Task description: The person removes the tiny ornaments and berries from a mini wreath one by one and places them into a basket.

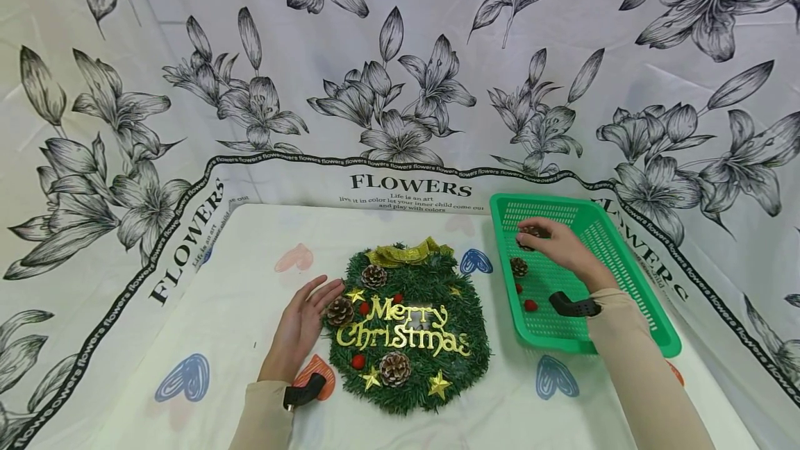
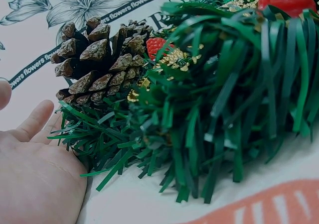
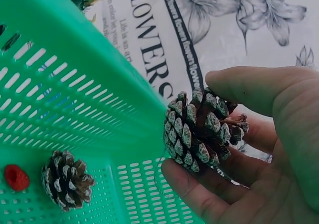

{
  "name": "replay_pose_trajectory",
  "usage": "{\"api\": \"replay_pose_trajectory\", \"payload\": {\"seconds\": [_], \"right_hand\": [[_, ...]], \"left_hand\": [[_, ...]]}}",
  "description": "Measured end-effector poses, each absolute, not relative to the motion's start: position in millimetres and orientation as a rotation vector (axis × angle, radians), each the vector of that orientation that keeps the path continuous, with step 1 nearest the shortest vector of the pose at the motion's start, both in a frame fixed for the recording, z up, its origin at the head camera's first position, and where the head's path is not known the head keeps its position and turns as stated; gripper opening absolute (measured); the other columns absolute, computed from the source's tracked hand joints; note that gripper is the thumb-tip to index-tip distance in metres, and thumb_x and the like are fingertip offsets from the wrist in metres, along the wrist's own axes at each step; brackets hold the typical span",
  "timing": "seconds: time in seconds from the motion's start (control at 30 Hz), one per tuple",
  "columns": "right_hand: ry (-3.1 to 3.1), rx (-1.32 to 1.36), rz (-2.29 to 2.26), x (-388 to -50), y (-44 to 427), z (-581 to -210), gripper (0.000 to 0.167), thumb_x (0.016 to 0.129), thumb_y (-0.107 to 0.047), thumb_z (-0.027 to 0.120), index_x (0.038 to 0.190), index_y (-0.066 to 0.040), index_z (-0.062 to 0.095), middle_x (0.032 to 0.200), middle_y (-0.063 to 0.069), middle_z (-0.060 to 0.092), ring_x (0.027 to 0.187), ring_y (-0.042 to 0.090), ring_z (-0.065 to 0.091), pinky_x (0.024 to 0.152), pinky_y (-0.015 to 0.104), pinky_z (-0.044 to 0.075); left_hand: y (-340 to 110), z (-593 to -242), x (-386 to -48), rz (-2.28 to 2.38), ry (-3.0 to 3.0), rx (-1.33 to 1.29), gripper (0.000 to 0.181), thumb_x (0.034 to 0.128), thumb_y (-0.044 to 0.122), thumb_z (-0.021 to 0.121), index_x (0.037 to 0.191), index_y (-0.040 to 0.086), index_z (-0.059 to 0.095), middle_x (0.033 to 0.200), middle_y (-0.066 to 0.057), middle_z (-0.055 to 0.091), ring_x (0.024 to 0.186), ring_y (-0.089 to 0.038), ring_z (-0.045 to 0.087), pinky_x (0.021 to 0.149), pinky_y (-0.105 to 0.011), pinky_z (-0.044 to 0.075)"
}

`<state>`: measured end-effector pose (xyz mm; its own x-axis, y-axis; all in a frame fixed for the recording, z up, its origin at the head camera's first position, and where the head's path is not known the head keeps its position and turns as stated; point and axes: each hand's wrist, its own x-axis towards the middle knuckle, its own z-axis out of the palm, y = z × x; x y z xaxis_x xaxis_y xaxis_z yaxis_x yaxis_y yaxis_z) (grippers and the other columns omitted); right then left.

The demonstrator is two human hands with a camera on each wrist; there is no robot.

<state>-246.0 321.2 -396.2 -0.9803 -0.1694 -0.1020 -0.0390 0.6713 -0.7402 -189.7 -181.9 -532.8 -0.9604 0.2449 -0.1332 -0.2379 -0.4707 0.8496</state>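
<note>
Over the green basket (image 1: 562, 346), my right hand (image 1: 565, 252) holds a pine cone (image 3: 199, 129) between thumb and fingers; a thin wire loop hangs by it in the right wrist view. Another pine cone (image 3: 67, 180) and a red berry (image 3: 17, 178) lie on the basket floor. My left hand (image 1: 300, 328) rests at the left edge of the green wreath (image 1: 462, 367), its fingers extended beside a pine cone (image 2: 97, 59) on the wreath. Gold "Merry Christmas" lettering (image 1: 403, 328), gold stars, red berries, several pine cones and a gold ribbon (image 1: 409, 253) sit on the wreath.
The wreath lies flat on a white cloth (image 1: 237, 283) printed with hearts. To its right stands the basket, with another red berry (image 1: 530, 305) inside. A flower-printed curtain (image 1: 400, 89) rises behind and along both sides.
</note>
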Motion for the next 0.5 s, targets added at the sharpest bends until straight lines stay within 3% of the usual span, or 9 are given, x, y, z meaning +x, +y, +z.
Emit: {"api": "replay_pose_trajectory", "payload": {"seconds": [0.5], "right_hand": [[2.705, -0.101, -1.226, -246.4, 332.2, -402.1, 0.056, 0.104, -0.039, 0.058, 0.146, -0.004, 0.049, 0.138, 0.024, 0.058, 0.126, 0.04, 0.056, 0.103, 0.056, 0.048]], "left_hand": [[-181.1, -527.6, -187.7, 2.477, 1.422, 0.002, 0.063, 0.1125, 0.042, 0.029, 0.16, 0.003, 0.016, 0.162, -0.02, 0.036, 0.137, -0.014, 0.055, 0.128, -0.053, -0.008]]}}
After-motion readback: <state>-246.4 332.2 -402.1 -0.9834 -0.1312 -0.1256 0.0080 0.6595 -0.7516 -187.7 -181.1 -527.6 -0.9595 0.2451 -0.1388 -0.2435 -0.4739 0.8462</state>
